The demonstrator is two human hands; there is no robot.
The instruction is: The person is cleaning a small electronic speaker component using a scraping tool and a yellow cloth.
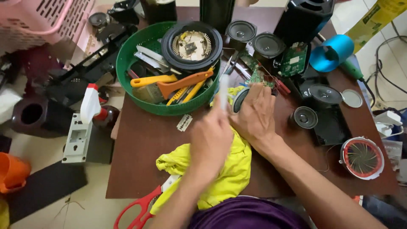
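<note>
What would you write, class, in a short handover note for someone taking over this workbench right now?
Left hand: raised over the yellow cloth, gripping a blurred white stick-like tool.
Right hand: holding a small round speaker against the cloth.
Nearby: green basket of tools, razor blade, red scissors, more loose speakers.
Done: several speakers lie out with circuit boards.
Left: cannot tell.

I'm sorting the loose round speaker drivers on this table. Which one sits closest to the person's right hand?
The small black round speaker driver, lying alone face-up on the brown wooden table just beside the right hand. The other black drivers sit farther off, along the table's far edge.
</note>
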